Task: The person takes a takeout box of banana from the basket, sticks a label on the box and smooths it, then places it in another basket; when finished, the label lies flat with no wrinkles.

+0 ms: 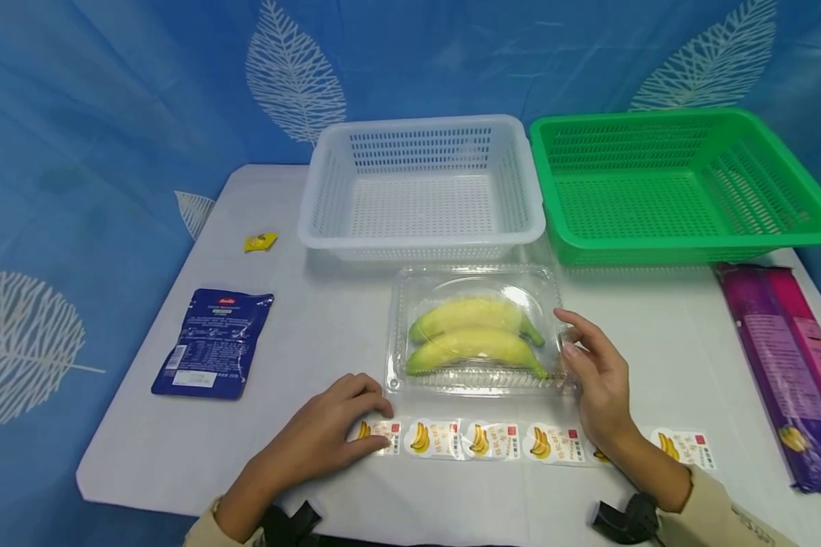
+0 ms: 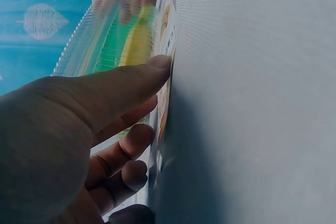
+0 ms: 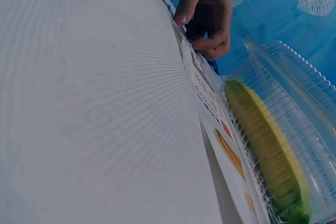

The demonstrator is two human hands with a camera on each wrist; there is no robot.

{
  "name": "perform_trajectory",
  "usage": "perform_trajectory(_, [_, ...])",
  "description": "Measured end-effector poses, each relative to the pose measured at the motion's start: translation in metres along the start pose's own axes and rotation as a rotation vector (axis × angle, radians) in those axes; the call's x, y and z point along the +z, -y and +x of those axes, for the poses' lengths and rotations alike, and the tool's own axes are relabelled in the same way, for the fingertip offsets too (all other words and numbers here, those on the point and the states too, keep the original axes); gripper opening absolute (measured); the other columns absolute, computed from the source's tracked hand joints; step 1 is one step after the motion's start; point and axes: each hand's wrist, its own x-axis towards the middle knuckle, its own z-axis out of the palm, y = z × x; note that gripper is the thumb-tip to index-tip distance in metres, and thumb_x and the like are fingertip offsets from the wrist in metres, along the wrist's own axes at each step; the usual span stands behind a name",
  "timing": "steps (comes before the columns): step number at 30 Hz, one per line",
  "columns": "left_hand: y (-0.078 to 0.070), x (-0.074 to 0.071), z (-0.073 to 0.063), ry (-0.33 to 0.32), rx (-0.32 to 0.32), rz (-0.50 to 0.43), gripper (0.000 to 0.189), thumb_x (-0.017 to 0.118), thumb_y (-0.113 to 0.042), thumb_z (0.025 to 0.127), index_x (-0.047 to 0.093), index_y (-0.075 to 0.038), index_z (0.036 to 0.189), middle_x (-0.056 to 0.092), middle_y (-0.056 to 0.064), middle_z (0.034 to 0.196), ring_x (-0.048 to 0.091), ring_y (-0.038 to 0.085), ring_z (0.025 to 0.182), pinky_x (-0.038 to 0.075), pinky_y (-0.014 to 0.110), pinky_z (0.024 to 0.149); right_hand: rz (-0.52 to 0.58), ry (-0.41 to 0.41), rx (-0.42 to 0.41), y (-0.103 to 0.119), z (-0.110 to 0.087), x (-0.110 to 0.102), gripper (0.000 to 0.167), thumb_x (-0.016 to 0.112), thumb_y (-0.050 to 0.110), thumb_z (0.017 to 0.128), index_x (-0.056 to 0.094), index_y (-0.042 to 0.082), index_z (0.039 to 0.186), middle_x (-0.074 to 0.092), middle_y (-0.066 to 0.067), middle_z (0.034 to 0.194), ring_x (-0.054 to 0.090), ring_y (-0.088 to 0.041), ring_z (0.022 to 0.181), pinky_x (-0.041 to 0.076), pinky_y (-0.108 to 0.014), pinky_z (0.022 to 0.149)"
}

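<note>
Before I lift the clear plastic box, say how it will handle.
The clear plastic box will probably flex if squeezed, its walls looking thin and ribbed. The two bananas inside may shift, with bare space around them. Its wide, low shape should resist tipping.

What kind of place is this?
Possibly a makeshift packing station: a white table with bananas in a clear box, a strip of stickers, and a blue backdrop behind.

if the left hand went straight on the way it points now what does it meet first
Probably the clear rectangular plastic box holding two yellow-green bananas, just past the white banana-print sticker strip partly under the left hand; exact depth is hard to judge.
</note>
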Motion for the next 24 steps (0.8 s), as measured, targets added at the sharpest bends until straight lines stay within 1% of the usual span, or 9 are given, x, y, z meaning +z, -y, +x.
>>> perform_trajectory(9, [-0.0015,0.001,-0.0006,0.021,-0.017,-0.024,0.028,0.088,-0.032,0.082,0.07,-0.026,0.102,0.056,-0.015,0.115,0.054,0.004,0.106,0.052,0.031,0.087,0.013,-0.003,-0.008,-0.0005,0.0002,0.0004,0.042,0.04,-0.017,0.096,0.054,-0.016,0.135,0.057,-0.009,0.099,0.043,-0.015,0.074,0.033,-0.024,0.055])
perform_trajectory(19, [-0.0006,0.0026,-0.001,0.021,-0.026,-0.044,0.026,0.088,-0.029,0.082,0.068,-0.028,0.099,0.055,-0.017,0.113,0.053,0.004,0.104,0.052,0.031,0.087,0.011,0.003,-0.009,-0.0008,-0.0002,0.0001,0.042,0.04,-0.017,0.096,0.054,-0.016,0.135,0.055,-0.009,0.098,0.042,-0.015,0.073,0.033,-0.024,0.056])
perform_trajectory(21, [0.0,0.0031,-0.0013,0.013,-0.018,-0.054,0.025,0.088,-0.028,0.083,0.069,-0.028,0.098,0.054,-0.017,0.113,0.053,0.003,0.102,0.052,0.031,0.086,0.01,0.004,-0.011,-0.0008,0.0,0.0,0.042,0.04,-0.017,0.096,0.054,-0.016,0.135,0.055,-0.009,0.097,0.042,-0.015,0.072,0.033,-0.025,0.055])
perform_trajectory(24, [0.001,0.0037,-0.0014,-0.011,0.013,-0.078,0.021,0.087,-0.026,0.084,0.07,-0.028,0.096,0.054,-0.016,0.111,0.053,0.004,0.1,0.052,0.03,0.084,0.011,0.004,-0.016,-0.001,0.0004,0.0,0.041,0.04,-0.017,0.096,0.054,-0.017,0.135,0.055,-0.009,0.097,0.041,-0.015,0.07,0.033,-0.025,0.054])
